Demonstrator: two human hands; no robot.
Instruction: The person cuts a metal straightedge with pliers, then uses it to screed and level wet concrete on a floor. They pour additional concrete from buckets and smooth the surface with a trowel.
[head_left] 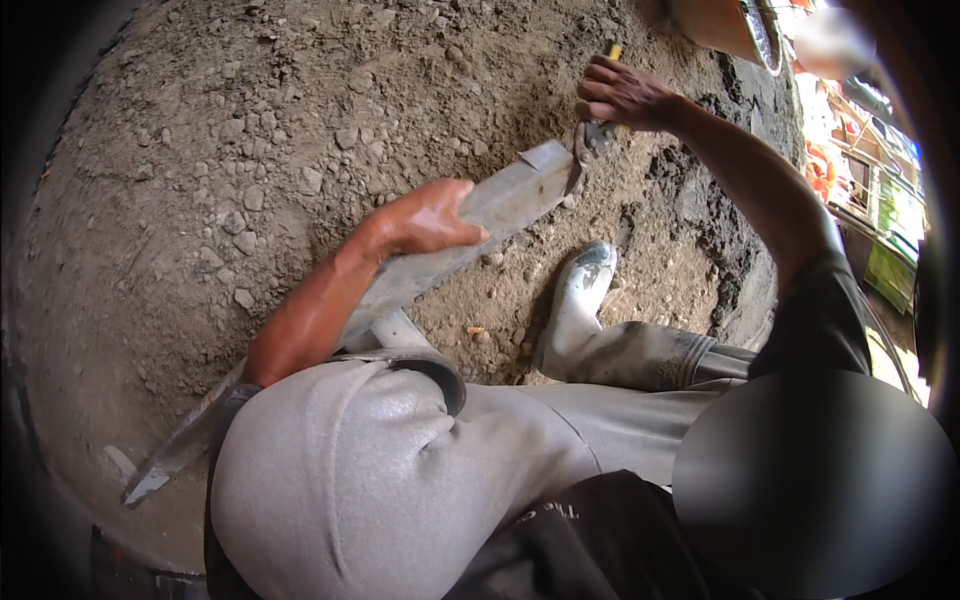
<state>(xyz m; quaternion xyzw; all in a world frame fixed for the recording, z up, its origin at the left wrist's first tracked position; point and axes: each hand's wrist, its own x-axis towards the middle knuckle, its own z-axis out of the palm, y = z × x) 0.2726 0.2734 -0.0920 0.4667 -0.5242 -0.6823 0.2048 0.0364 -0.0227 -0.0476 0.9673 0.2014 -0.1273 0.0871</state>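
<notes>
A long grey metal strip [520,195] runs diagonally from lower left to upper right, resting across my raised knee in grey trousers [360,460]. My left hand [425,220] grips the strip around its middle, thumb over the top face. My right hand [625,95] is closed on a pair of metal snips [595,138] with a yellow handle tip; the jaws bite the strip's far end. The strip's near end [150,480] sticks out past my knee at the lower left.
Bare dirt ground with small stones [250,150] fills the view. My foot in a whitish rubber boot [582,300] stands on it right of the strip. An orange-brown vessel [720,25] sits at the top right, with colourful objects [880,200] along the right edge.
</notes>
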